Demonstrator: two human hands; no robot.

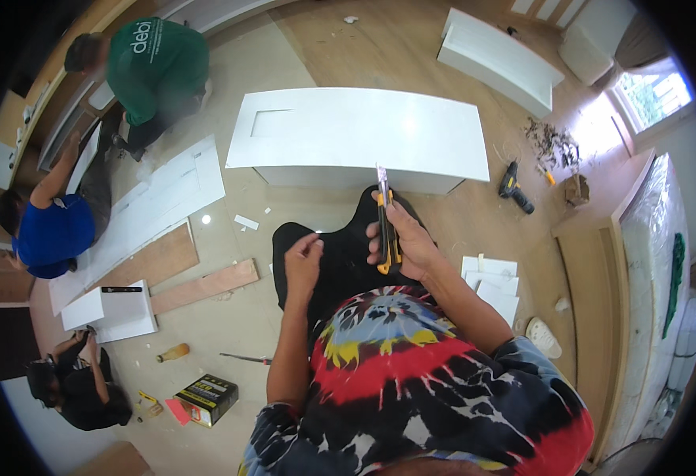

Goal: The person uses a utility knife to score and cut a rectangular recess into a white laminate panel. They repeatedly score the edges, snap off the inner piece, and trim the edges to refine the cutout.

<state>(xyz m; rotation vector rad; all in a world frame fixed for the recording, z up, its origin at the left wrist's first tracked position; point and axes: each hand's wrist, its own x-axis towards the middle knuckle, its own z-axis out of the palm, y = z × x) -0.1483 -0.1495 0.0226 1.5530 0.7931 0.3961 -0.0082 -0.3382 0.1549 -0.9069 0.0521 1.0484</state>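
My right hand (411,242) is wrapped round a yellow and black utility knife (387,230), held upright over my lap with its blade pointing away from me. My left hand (304,262) is closed, its thumb and fingers pressed together above my black trousers. Whatever it may pinch is too small to make out. Just beyond my knees, a long white panel (356,131) lies flat on top of a white cabinet box (348,178). A rectangular outline shows near the panel's left end.
At left, three people work among white boards (157,206) and a small white box (110,309). A wooden plank (209,285), a black and yellow carton (207,399) and a screwdriver (245,358) lie on the floor. Rightward are a cordless drill (514,188) and white pieces (490,285).
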